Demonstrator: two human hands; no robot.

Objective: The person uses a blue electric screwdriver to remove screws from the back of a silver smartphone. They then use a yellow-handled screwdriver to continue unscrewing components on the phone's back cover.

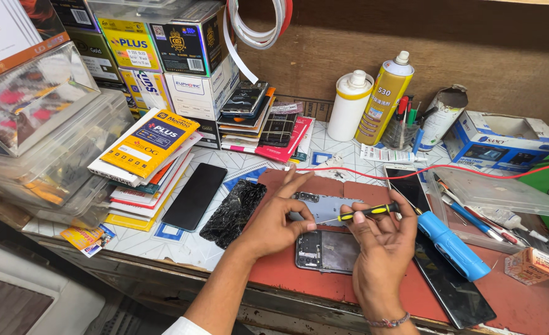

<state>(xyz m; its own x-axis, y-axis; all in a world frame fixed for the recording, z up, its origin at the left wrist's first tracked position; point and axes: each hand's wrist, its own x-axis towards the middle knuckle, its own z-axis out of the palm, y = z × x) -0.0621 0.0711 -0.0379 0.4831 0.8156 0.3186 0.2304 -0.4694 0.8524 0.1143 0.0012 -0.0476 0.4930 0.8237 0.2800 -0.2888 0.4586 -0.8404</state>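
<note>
Two hands work here, the left hand [273, 223] and the right hand [381, 248], and between them there is one yellow-handled screwdriver [368, 211]. Two opened phone bodies lie on the table, one pale [324, 206] and one dark [325, 251]. Behind stand one white bottle [349, 106] and one yellow spray can [384, 98], and to the left lie one cracked black screen [232, 211] and one intact black screen [195, 196].

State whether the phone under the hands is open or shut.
Open: the phone shows bare internals, and its back cover lies apart beside the left hand.
</note>
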